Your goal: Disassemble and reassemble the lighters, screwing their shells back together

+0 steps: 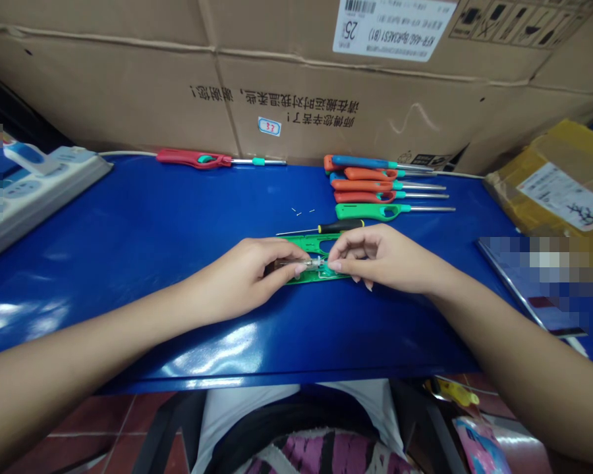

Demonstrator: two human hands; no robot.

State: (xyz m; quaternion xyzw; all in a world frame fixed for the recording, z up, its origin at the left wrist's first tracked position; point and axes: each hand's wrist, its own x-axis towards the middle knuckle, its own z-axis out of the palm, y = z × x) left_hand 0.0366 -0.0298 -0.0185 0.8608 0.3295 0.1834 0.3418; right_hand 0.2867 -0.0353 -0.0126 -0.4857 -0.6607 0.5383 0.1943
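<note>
Two halves of an opened green lighter casing [299, 245] lie on the blue table between my hands. My left hand [261, 266] is closed, pinching a clear lighter fuel tank [313, 263] with a metal valve end, over the lower casing half [304, 278]. My right hand [375, 255] meets it from the other side, thumb and index finger pinched together at the valve end beside a teal piece. What lies between those fingertips is too small to make out. Just behind the casing rests a screwdriver [343, 226] with a black and yellow handle.
Several small screws [299, 214] lie behind the screwdriver. Several long-nosed lighters [366, 196] are stacked back right; a red lighter [192, 157] lies back left. A cardboard box [286, 72] walls the back. A power strip [54, 178] stands left, a tablet-like device [538, 289] right.
</note>
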